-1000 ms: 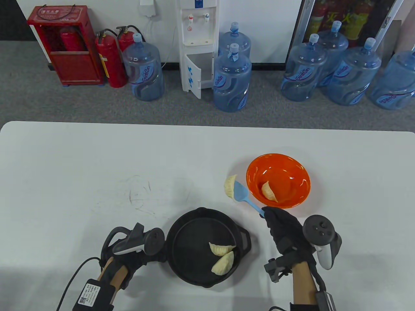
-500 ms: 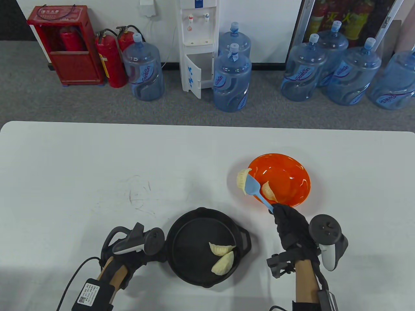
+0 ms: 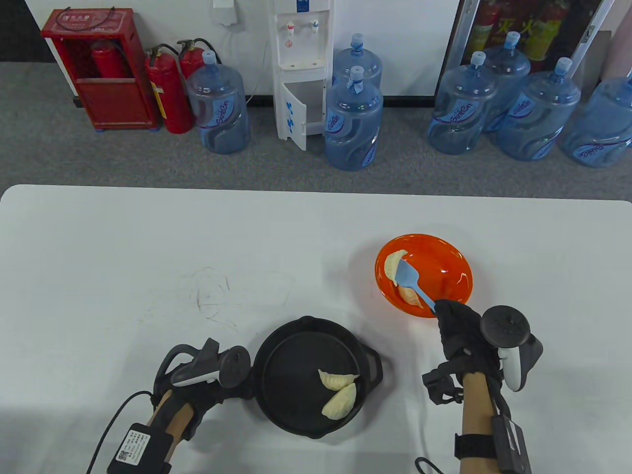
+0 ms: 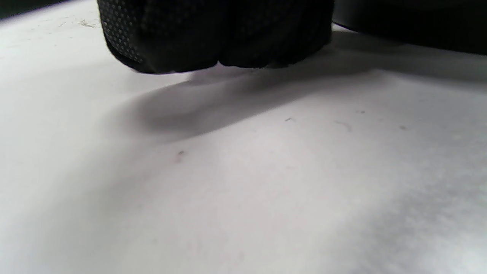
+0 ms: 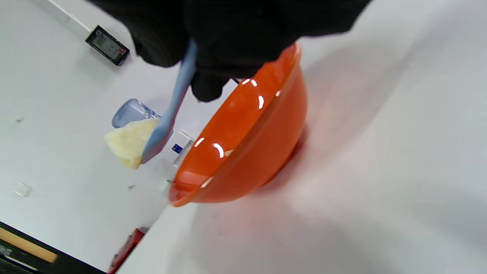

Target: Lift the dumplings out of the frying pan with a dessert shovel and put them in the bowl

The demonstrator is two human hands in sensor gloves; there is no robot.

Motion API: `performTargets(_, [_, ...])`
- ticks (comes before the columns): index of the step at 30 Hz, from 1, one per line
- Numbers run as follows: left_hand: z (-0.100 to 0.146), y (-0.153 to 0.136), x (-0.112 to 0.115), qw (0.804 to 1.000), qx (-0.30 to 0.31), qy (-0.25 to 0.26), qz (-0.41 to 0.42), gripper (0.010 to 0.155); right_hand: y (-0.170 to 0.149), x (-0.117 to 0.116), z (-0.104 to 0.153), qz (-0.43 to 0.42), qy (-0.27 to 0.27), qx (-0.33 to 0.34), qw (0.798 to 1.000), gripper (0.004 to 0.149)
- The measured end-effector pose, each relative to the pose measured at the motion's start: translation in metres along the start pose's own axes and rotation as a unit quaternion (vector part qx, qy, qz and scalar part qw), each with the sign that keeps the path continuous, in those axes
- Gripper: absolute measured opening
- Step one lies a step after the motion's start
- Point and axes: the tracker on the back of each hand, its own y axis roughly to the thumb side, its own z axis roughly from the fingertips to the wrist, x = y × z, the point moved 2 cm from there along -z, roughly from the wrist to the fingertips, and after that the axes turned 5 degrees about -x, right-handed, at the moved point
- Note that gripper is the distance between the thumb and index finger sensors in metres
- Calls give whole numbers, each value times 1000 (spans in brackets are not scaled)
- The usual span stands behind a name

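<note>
A: Table view, nearest you first: your left hand sits at the near-left rim of the frying pan. Its fingers are hidden under the tracker there, and the left wrist view shows only bunched glove above the table, so I cannot tell whether you grip the pan.

B: And what lies beyond those fingers?

A: Two dumplings lie touching each other in the pan, to the right of your left hand.

B: My right hand?

A: Your right hand has its fingers curled round the handle of the blue dessert shovel. The blade reaches away from your fingertips, up and to the left, over the orange bowl.

B: Is it loaded?

A: Yes, a dumpling rests on the blade's far-left edge, above the bowl's left side. Another dumpling in the bowl lies just under the shovel's neck, nearer your fingers.
</note>
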Motion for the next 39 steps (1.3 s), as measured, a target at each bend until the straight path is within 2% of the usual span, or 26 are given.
performTargets(11, [-1, -1, 0, 1000, 1, -1, 1, 61, 15, -11, -18, 134, -4, 2, 991, 45])
performTargets(20, [-1, -1, 0, 1000, 1, -1, 1, 61, 36, -20, -19, 235, -50, 18, 971, 44])
performTargets(23, [-1, -1, 0, 1000, 1, -1, 1, 62, 47, -24, -15, 291, -77, 37, 953, 44])
performTargets(32, [-1, -1, -1, 1000, 1, -5, 2, 62, 78, -40, 10, 451, -169, 107, 870, 44])
performTargets(39, [-1, -1, -1, 1000, 1, -5, 2, 62, 80, -21, 27, 444, -217, 115, 862, 44])
